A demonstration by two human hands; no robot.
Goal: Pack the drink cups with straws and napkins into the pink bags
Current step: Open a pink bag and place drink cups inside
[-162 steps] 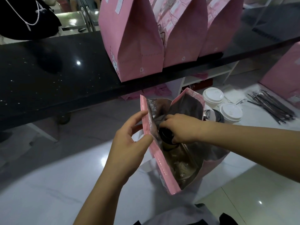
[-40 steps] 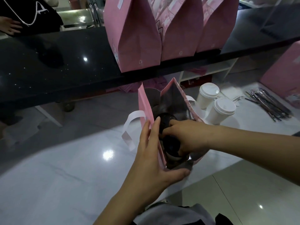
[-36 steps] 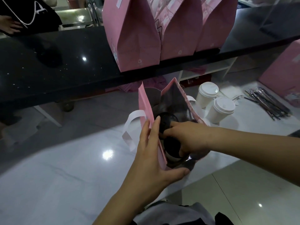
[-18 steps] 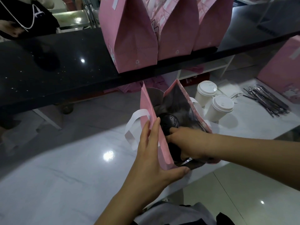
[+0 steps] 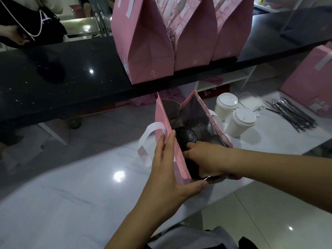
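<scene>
An open pink bag (image 5: 162, 121) with a silver lining stands on the white counter. My left hand (image 5: 169, 175) lies against its near side, fingers straight up the pink wall and thumb under the front corner. My right hand (image 5: 206, 159) reaches inside and grips a black-lidded cup (image 5: 193, 168) low in the bag. A second black-lidded cup (image 5: 185, 136) sits just behind it in the bag. Two white-lidded cups (image 5: 235, 115) stand to the bag's right. A bundle of wrapped straws (image 5: 291, 115) lies farther right.
Three closed pink bags (image 5: 143, 42) stand on the black upper counter (image 5: 53, 83). Another pink bag (image 5: 312, 83) is at the right edge. White napkins (image 5: 251, 103) lie behind the cups. A person in black (image 5: 27, 20) stands behind the counter at top left.
The bag stood up from its earlier tilt. My left hand moved from pinching the rim to lying flat against the bag's side. My right hand pushed the cup lower inside.
</scene>
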